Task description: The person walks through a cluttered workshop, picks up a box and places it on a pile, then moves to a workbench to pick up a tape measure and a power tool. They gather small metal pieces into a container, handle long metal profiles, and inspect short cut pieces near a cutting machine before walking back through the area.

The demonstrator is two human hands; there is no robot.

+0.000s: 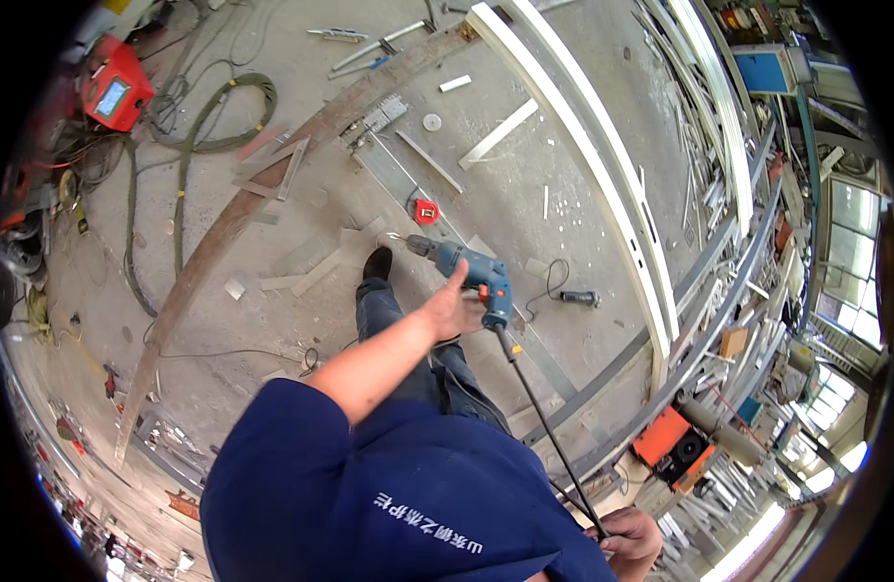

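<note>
My left hand [449, 312] is wrapped round a blue electric drill [474, 271], thumb along its body and the other fingers partly hidden behind the handle. The drill points to the left, with a bit in its chuck [420, 246]. From the handle's base, a black power cord [542, 417] runs down across my body to my right hand [629, 539], whose fingers pinch it near my right hip. On the floor beyond the drill lies a red tape measure [426, 211]. A dark cylindrical power tool [580, 298] with a cord rests to the right.
Two long white beams [602, 165] stretch along the right. A rusty steel bar [202, 254] crosses the floor on the left, near a hose [183, 194] and a red machine with a screen [117, 85]. An orange machine [672, 444] stands right. Metal offcuts lie scattered about my feet.
</note>
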